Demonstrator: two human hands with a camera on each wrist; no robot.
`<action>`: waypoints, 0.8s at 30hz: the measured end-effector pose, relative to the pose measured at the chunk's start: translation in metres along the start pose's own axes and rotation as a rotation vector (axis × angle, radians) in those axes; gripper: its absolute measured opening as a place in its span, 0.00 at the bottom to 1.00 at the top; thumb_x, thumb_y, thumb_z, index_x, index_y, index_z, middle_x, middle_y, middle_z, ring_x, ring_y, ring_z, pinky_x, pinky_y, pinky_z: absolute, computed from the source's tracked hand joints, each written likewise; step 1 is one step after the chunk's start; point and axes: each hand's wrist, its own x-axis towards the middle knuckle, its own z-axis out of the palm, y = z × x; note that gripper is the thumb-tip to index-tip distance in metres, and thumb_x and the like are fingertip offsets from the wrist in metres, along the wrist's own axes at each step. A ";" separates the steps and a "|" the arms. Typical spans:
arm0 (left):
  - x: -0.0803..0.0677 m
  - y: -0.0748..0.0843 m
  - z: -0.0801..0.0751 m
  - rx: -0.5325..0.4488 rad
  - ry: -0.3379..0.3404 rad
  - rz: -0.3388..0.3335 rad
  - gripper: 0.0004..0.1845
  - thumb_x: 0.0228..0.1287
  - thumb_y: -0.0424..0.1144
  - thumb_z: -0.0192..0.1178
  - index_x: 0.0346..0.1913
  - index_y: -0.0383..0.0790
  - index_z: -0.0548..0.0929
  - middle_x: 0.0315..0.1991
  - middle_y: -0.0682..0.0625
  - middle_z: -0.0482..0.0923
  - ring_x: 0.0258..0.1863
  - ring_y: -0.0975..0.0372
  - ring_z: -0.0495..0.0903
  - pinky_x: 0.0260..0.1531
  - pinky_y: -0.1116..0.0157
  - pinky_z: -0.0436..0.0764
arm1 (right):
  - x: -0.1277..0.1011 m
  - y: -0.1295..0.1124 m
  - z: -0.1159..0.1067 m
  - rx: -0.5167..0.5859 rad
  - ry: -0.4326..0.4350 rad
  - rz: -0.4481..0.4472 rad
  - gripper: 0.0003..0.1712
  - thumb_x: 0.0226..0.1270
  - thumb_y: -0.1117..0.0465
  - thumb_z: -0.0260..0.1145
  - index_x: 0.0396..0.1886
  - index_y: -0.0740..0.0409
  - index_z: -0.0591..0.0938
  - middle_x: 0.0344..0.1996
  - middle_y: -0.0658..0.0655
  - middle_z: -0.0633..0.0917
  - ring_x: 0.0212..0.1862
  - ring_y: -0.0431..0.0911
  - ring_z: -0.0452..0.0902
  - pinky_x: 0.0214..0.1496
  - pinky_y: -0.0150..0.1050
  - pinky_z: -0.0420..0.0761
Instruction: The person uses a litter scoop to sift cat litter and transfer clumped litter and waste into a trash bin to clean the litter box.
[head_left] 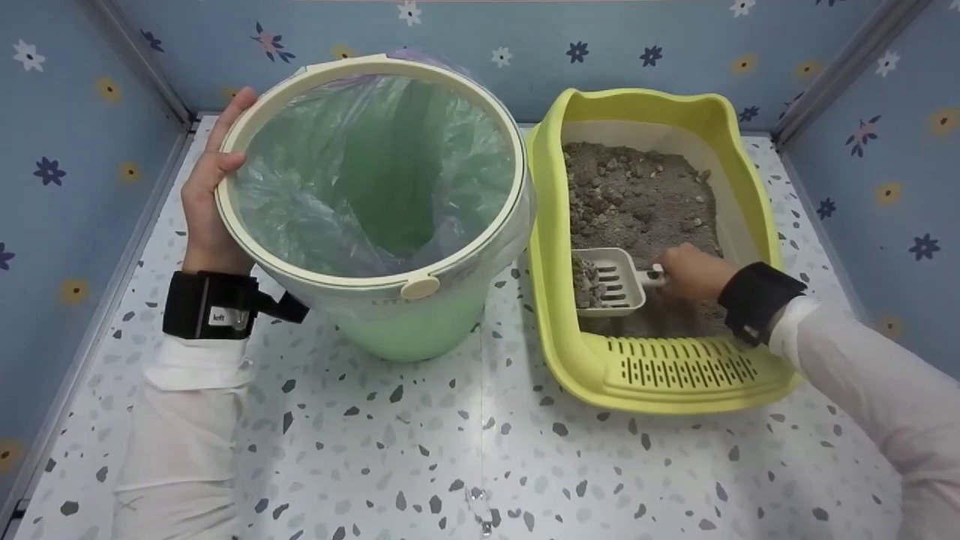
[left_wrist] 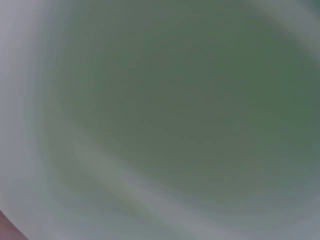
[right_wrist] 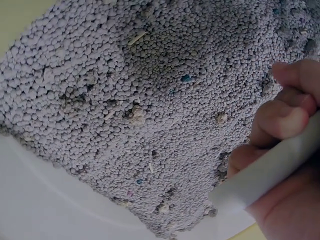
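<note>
My left hand [head_left: 208,196] holds the left side of a pale green trash bin [head_left: 409,330], its thumb at the cream rim ring [head_left: 222,191]. A translucent bag [head_left: 300,210] lines the bin. Over the yellow litter box [head_left: 551,300], my right hand [head_left: 696,274] grips the handle of a slotted cream litter scoop [head_left: 628,259]. Grey clumps [head_left: 585,281] lie in the scoop's left part. In the right wrist view, fingers [right_wrist: 280,120] curl round the pale handle [right_wrist: 275,172] above grey granular litter [right_wrist: 165,100]. Blurred green fills the left wrist view.
Clumpy litter [head_left: 637,202] covers the box's bottom, heaped toward the far left. A perforated ledge [head_left: 682,371] forms the box's near end. Flower-patterned panels [head_left: 540,67] enclose the speckled floor [head_left: 420,450] at the back and sides. The bin stands close to the box's left wall.
</note>
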 end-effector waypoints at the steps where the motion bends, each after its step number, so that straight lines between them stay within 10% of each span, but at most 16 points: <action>1: 0.000 0.000 0.000 0.000 0.003 0.000 0.33 0.60 0.26 0.31 0.72 0.39 0.57 0.72 0.44 0.54 0.72 0.54 0.52 0.69 0.58 0.51 | -0.001 0.002 -0.001 0.007 0.004 0.008 0.10 0.45 0.72 0.63 0.16 0.57 0.71 0.14 0.52 0.73 0.18 0.44 0.67 0.21 0.38 0.70; 11: -0.001 0.000 0.000 -0.013 0.007 -0.002 0.34 0.60 0.26 0.30 0.72 0.39 0.57 0.72 0.44 0.54 0.72 0.54 0.52 0.69 0.58 0.51 | -0.006 0.014 -0.009 0.034 0.088 0.199 0.12 0.47 0.67 0.63 0.13 0.58 0.69 0.12 0.53 0.70 0.16 0.46 0.64 0.18 0.37 0.65; 24: 0.000 0.000 0.000 0.029 0.009 0.013 0.33 0.61 0.26 0.30 0.72 0.38 0.57 0.72 0.44 0.54 0.71 0.54 0.53 0.69 0.58 0.53 | -0.005 0.003 -0.016 0.191 0.262 0.206 0.21 0.55 0.65 0.62 0.11 0.51 0.61 0.11 0.49 0.68 0.14 0.41 0.62 0.16 0.35 0.64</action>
